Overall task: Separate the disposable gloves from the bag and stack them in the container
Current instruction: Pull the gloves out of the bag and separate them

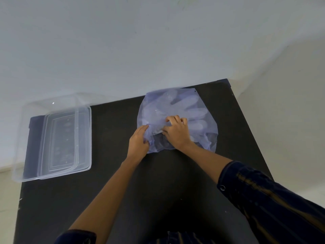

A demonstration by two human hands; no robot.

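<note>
Table (109, 182) extends from the near edge of the view to a wall (123, 50) behind it. Container (52, 138) sits at the table's left edge, partly overhanging it; a lid (84, 138) lies in or upon the container, which of the two cannot be determined. Bag (175, 106) lies flat on the table, right of centre, toward the far edge, well apart from the container. Gloves (191, 111) lie inside the bag, fingers directed to the right. Left hand (138, 143) rests on the bag's near-left edge. Right hand (176, 132) rests on top of the bag, just right of the left hand. Both forearms reach in from the near side.
</note>
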